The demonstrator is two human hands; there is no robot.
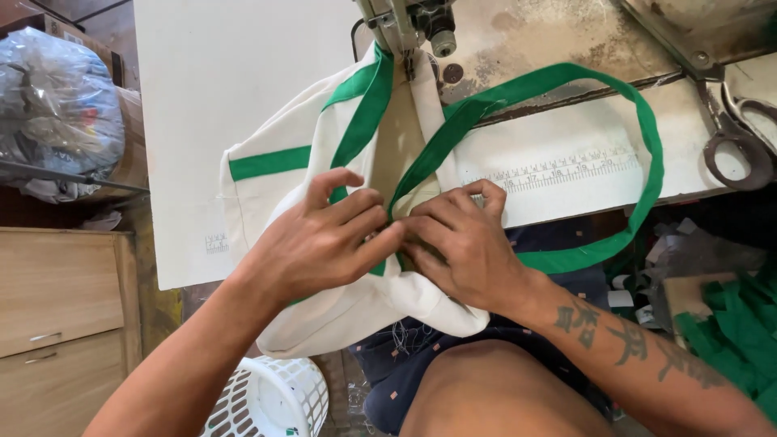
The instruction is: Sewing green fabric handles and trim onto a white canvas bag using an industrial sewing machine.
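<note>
While both hands press down side by side at the near edge of the sewing table (243,121), the cream cloth bag (356,307) lies directly under them, its far end reaching up to the sewing machine head (405,24) and its near end drooping off the table edge toward the lap. The left hand (324,239) lies flat with fingers spread, palm down on the cloth, its fingertips meeting those of the right hand (461,243), which curls its fingers over the fabric where a green strap (583,162) crosses; neither hand closes fully round anything, both pinning and pinching the cloth and strap at the point where they touch. The bag is a soft, matt woven cloth, creased and folded, trimmed with flat green bands, one running level across its left side and two slanting up toward the needle. The strap is a flat ribbon-like band that loops wide to the right over the table and back beneath the right hand. A printed ruler strip (558,171) lies along the pale tabletop just beyond the right hand. Heavy metal scissors (732,133), dull and worn, rest at the far right. Below the left forearm stands a white slotted plastic basket (271,396), and a wooden drawer cabinet (65,316) stands at the left.
</note>
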